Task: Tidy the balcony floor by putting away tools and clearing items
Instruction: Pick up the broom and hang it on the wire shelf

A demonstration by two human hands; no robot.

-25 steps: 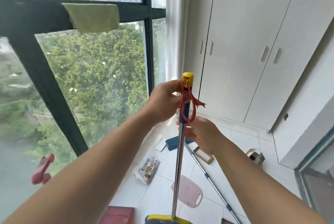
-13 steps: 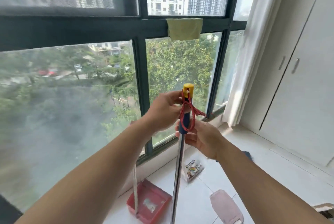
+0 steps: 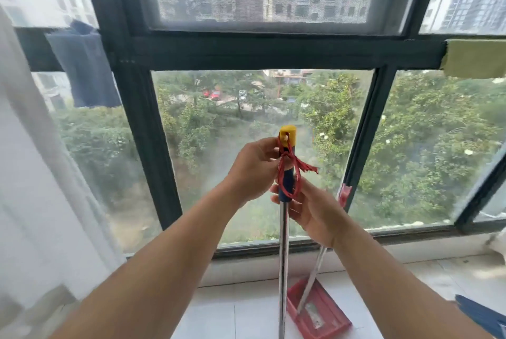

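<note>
I hold a long metal pole upright in front of me; it has a blue grip and a yellow cap. A red cord loop hangs from a hole in the cap. My left hand pinches the cord at the cap. My right hand is wrapped around the blue grip just below. The pole's lower end runs out of the frame at the bottom.
A red dustpan with its own metal handle leans against the window sill on the white tiled floor. A dark blue cloth and a green cloth hang on the black window frame. A white curtain hangs at left. A blue item lies at right.
My view has swung left from the white cupboards to face the window. Both hands keep the same hold on the pole top and cord. The dustpan now sits just right of the pole.
</note>
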